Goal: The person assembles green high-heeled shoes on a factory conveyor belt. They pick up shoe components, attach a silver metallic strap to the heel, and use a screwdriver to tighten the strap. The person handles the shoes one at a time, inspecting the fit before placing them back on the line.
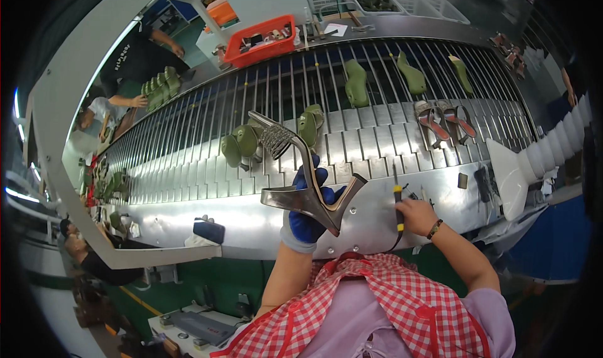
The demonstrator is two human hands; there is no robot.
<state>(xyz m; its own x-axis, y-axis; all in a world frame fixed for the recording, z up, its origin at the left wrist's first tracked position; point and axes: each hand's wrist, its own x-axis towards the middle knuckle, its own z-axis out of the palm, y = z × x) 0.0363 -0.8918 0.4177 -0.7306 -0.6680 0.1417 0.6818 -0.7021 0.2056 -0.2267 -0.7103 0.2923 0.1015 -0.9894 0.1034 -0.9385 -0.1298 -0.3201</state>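
In my left hand (306,227), which wears a blue glove with a grey cuff, is a dark high-heeled sandal (290,198). It is tilted on its side, with a glittery strap near the toe and its heel to the right. My fingers wrap round its middle. My bare right hand (416,217) grips a pen-like tool (398,199) with a black and yellow handle, a thin tip pointing away from me and a cord at its lower end. It looks like a soldering iron. The tip is apart from the sandal, to its right, over the metal bench edge.
Behind my hands runs a metal slat conveyor (370,138). It carries green shoe lasts (356,84) and a pair of sandals (433,124). A red basket (260,42) stands beyond it. A white duct nozzle (510,176) is at right, a phone (210,230) at left. Other people work at far left.
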